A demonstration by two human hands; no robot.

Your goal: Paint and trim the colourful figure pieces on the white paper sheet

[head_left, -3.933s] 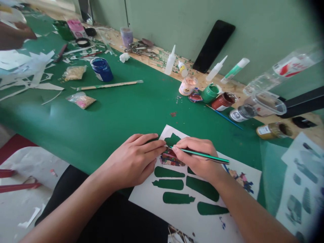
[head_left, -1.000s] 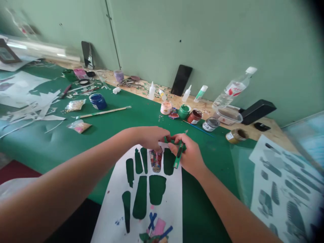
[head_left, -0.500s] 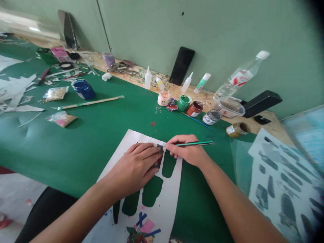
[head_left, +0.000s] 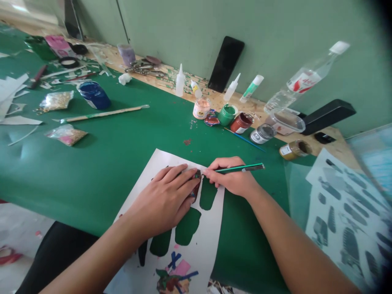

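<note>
A white sheet of paper [head_left: 211, 232] with several cut-out shapes lies on the green table, the green surface showing through the holes. My left hand [head_left: 167, 192] rests flat on it, fingers stretched out over a small dark, reddish-painted piece [head_left: 195, 188] that is partly hidden beneath them. In my right hand [head_left: 234, 179] is a slim green pen [head_left: 245, 168], pinched between thumb and fingers. Its tip is at the upper edge of the sheet, close beside the painted piece and my left fingertips. Lower on the paper are blue, pink, green and brown patches [head_left: 174, 277].
Paint jars, including a green one [head_left: 227, 115] and a brown one [head_left: 241, 122], line the table's back. Behind stand glue bottles [head_left: 180, 81], a phone [head_left: 226, 64] and a water bottle [head_left: 297, 87]. A blue jar [head_left: 93, 96] and brush [head_left: 105, 114] lie left; a stencil sheet [head_left: 333, 196] lies right.
The view has shifted slightly, so the back items appear higher. The pen has tilted a little in my right hand, its tip still beside the painted piece. My left hand stays pressed on the paper.
</note>
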